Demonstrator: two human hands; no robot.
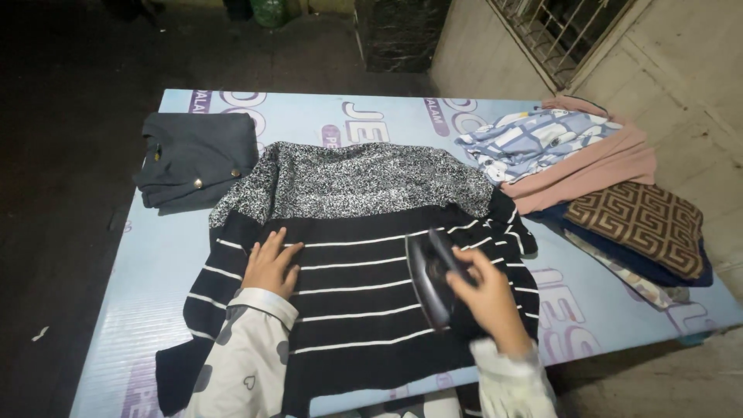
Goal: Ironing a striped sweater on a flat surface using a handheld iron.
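While the pale blue table (pixel 155 263) carries folded piles at its right edge, the black striped sweater (pixel 364 279) lies spread flat across its middle. Left hand (pixel 271 263) rests released, palm down, on the knit. Right hand (pixel 487 298) grasps the dark iron (pixel 433 279). Judgement: slow strokes away from the flat hand; keep the fabric taut.

Dim scene, light fell on my table (pixel 155 255) from above and right, floor (pixel 62 193) at my left nearly black, my right hand (pixel 487 298) slightly motion-blurred, edges mildly bowed, no glare.
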